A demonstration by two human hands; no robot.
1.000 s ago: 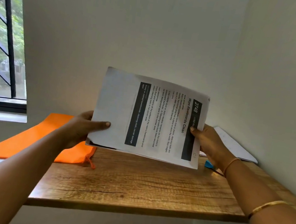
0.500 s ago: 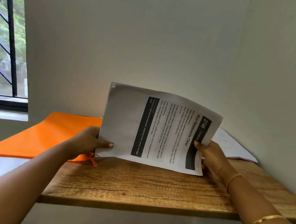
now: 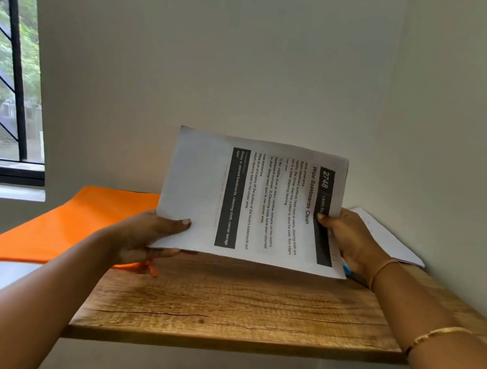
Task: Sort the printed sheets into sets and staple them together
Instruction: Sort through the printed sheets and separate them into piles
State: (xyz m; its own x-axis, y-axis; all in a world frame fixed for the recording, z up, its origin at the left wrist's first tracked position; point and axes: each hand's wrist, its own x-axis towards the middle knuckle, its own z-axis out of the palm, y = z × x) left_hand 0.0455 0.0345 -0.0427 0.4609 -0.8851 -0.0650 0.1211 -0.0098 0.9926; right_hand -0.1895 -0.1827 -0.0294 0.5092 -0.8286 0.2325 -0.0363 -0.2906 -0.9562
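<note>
I hold a stack of printed sheets (image 3: 210, 185) upright on its long edge, just above the wooden desk (image 3: 241, 308). The top page is turned sideways and reads "2748 Wipe Baseboards Clean". My left hand (image 3: 144, 235) grips the lower left corner, thumb on the front. At the right edge my right hand (image 3: 351, 239) pinches the stack, thumb over the dark header bar. A small blue object (image 3: 346, 269) peeks out under my right hand; I cannot tell what it is.
An orange folder (image 3: 69, 227) lies flat at the desk's left, over a grey ledge. More white sheets (image 3: 386, 239) lie in the back right corner against the wall. A barred window (image 3: 2, 66) is at the left. Walls close off the back and right.
The stack has come down from mid-air toward the desk and stands more upright, its lower edge close to the wood. Both hands keep their hold.
</note>
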